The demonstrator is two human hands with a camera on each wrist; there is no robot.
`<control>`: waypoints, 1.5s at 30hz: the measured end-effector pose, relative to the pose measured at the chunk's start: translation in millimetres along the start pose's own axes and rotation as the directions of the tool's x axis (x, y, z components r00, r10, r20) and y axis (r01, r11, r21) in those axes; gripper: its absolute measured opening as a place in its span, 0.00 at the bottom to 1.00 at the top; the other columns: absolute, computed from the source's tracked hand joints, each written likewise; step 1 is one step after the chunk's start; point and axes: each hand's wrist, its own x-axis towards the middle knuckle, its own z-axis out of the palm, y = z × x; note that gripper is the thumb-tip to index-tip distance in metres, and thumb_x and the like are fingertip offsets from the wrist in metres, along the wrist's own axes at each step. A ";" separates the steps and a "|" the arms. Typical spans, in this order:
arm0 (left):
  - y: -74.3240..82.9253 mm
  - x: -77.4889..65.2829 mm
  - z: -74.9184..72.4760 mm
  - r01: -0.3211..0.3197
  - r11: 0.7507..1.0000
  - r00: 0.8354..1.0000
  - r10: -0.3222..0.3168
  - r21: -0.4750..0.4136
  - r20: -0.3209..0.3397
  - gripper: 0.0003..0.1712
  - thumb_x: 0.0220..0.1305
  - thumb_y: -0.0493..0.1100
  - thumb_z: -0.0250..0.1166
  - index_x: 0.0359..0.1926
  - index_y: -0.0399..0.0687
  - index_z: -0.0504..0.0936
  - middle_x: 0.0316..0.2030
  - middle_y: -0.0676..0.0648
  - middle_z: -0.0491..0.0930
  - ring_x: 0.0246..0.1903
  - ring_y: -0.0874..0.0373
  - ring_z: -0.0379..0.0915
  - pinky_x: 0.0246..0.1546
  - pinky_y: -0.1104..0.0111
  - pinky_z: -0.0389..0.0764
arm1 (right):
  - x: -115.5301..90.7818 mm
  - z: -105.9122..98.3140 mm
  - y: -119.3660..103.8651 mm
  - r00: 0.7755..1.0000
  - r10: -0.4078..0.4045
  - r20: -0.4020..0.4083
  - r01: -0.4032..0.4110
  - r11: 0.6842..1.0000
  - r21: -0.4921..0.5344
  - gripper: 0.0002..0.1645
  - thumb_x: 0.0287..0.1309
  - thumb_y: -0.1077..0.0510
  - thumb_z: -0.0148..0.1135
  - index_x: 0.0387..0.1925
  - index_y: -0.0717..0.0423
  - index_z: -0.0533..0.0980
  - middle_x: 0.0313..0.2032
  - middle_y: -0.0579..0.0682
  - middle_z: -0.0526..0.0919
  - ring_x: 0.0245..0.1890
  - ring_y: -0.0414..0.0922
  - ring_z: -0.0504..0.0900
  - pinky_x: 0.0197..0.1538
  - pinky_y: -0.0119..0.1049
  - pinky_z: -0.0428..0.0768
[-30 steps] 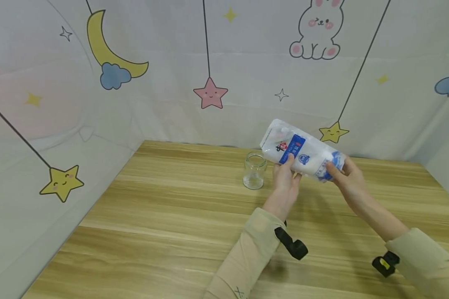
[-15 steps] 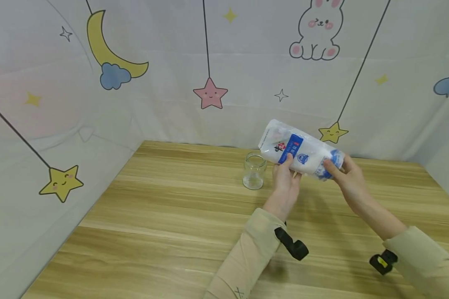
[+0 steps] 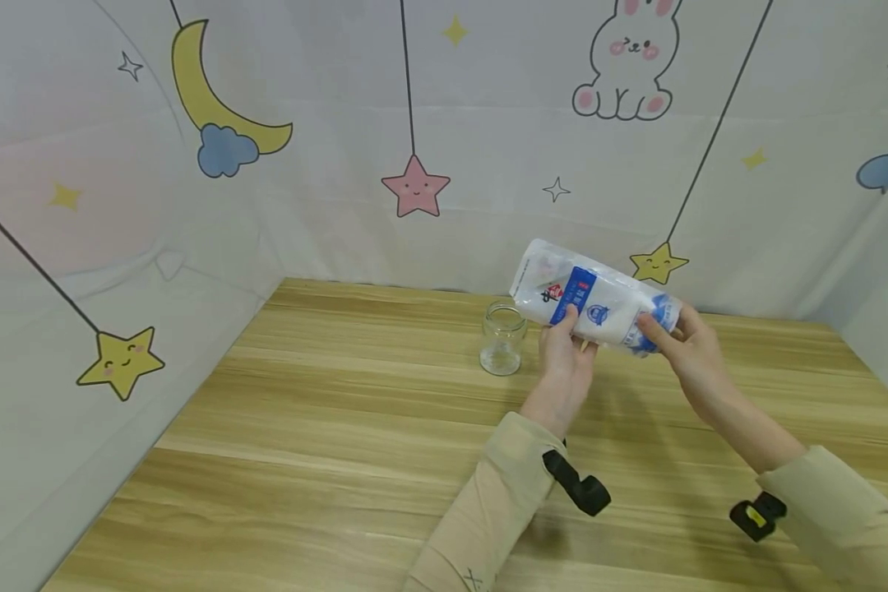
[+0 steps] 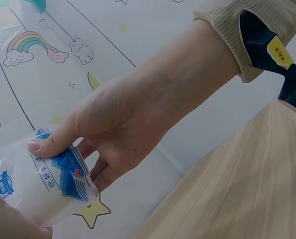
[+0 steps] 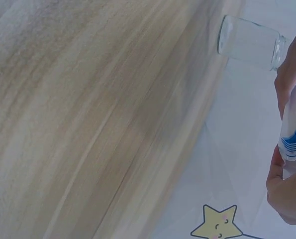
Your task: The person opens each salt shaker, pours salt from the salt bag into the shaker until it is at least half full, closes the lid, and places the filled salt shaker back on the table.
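Both hands hold a white and blue plastic bag of salt (image 3: 614, 300) up off the table, slanted in the head view with its left end higher. My left hand (image 3: 560, 362) grips the bag near its middle, thumb across the blue printed band. At the blue-patterned right end, my right hand (image 3: 691, 353) pinches it, thumb on the front; the left wrist view shows this right hand (image 4: 118, 119) with its fingers behind the bag. Just left of my left hand an uncovered glass jar (image 3: 501, 341) stands upright on the table, its rim beside the bag's left corner.
The wood-grain table (image 3: 303, 460) runs back to a white curtain (image 3: 326, 214) printed with stars, a moon and a rabbit. Black camera mounts (image 3: 580, 485) stick out from both wrists. The right wrist view shows the jar (image 5: 249, 44) close to the left hand.
The bag has shifted slightly to the left, and its right end has risen a little. My right hand has moved slightly with it. The left hand's hold and the jar look unchanged.
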 end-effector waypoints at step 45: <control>0.7 -0.1 -2.5 0.010 0.998 0.999 -0.008 -0.063 0.031 0.18 0.69 0.42 0.54 0.57 0.44 0.72 0.56 0.43 0.78 0.59 0.50 0.73 0.67 0.53 0.68 | 4.8 0.4 -19.9 0.999 -0.029 0.038 0.041 0.925 -0.377 0.27 0.61 0.54 0.63 0.59 0.47 0.63 0.40 0.29 0.77 0.36 0.28 0.79 0.39 0.22 0.81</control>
